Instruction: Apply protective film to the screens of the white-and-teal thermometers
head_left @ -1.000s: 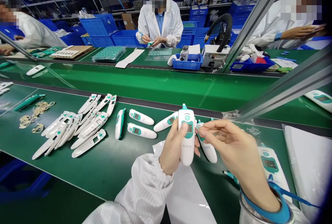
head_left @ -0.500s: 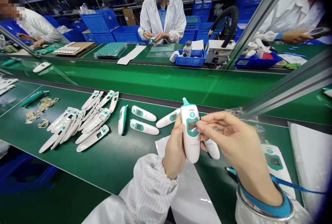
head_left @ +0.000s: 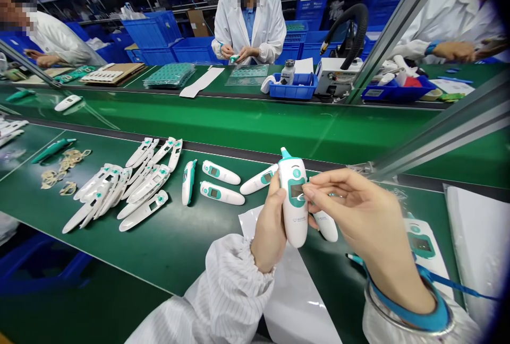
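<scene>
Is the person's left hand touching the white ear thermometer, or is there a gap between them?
Touching. The head view shows the left hand wrapped around the lower body of the white ear thermometer, holding it upright.

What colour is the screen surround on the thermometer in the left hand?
The screen surround is teal, clearest in the head view.

Thermometer casings (head_left: pixel 143 210) on belt (head_left: pixel 119 259), second belt (head_left: pixel 239 126) behind

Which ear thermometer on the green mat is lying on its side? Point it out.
The ear thermometer just left of the two face-up ones: it shows its teal edge, not its display.
</scene>
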`<action>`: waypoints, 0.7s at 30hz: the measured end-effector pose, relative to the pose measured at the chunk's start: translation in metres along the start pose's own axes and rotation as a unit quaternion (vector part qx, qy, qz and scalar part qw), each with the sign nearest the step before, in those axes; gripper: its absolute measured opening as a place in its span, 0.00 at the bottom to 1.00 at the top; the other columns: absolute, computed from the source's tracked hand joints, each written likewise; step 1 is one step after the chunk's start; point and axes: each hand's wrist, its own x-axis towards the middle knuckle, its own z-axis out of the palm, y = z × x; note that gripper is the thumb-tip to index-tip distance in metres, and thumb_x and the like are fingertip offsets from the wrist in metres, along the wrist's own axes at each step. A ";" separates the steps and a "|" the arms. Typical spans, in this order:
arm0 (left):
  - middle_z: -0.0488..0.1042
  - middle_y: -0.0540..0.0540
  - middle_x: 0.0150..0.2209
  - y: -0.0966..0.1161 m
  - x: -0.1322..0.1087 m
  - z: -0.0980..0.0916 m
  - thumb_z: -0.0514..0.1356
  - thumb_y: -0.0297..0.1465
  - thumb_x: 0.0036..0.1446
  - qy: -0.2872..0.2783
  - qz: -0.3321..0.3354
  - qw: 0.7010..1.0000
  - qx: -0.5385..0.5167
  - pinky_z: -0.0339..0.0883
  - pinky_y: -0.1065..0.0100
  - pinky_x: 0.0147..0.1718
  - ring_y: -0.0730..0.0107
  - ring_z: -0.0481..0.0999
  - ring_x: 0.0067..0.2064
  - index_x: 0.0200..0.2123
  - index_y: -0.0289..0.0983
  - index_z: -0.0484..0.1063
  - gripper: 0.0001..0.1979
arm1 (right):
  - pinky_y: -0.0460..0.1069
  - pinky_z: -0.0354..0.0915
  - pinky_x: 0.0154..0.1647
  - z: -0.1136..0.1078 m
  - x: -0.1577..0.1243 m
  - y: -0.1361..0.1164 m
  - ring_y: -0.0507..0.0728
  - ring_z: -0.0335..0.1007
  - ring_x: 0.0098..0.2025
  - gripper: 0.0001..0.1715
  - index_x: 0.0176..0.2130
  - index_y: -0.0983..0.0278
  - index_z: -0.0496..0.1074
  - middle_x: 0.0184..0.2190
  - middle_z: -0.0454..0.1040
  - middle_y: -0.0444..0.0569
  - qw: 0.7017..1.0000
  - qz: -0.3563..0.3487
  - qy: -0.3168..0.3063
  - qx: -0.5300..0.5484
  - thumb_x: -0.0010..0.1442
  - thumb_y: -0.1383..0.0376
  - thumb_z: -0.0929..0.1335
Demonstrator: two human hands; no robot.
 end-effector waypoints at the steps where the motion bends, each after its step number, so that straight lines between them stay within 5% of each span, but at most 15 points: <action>1: 0.68 0.50 0.29 0.000 0.000 0.000 0.49 0.38 0.60 -0.001 -0.002 1.000 -0.002 0.65 0.65 0.26 0.68 0.68 0.25 0.52 0.40 0.58 0.18 | 0.43 0.70 0.16 0.000 0.000 0.000 0.52 0.74 0.21 0.09 0.30 0.62 0.74 0.25 0.77 0.45 1.000 0.002 0.001 0.001 0.51 0.61 0.75; 12: 0.68 0.47 0.30 0.002 0.000 0.002 0.46 0.34 0.60 -0.014 0.006 0.999 -0.040 0.68 0.67 0.25 0.65 0.70 0.29 0.51 0.38 0.59 0.16 | 0.44 0.72 0.18 -0.004 0.005 0.002 0.52 0.73 0.21 0.09 0.30 0.61 0.75 0.22 0.75 0.43 0.999 0.020 -0.030 0.041 0.49 0.61 0.76; 21: 0.69 0.49 0.29 0.008 -0.006 0.007 0.47 0.36 0.60 -0.035 0.007 0.999 -0.029 0.69 0.65 0.27 0.68 0.70 0.25 0.51 0.39 0.58 0.17 | 0.44 0.70 0.15 -0.005 -0.002 -0.004 0.51 0.72 0.20 0.09 0.30 0.61 0.75 0.25 0.76 0.44 1.000 -0.024 0.010 0.006 0.50 0.61 0.76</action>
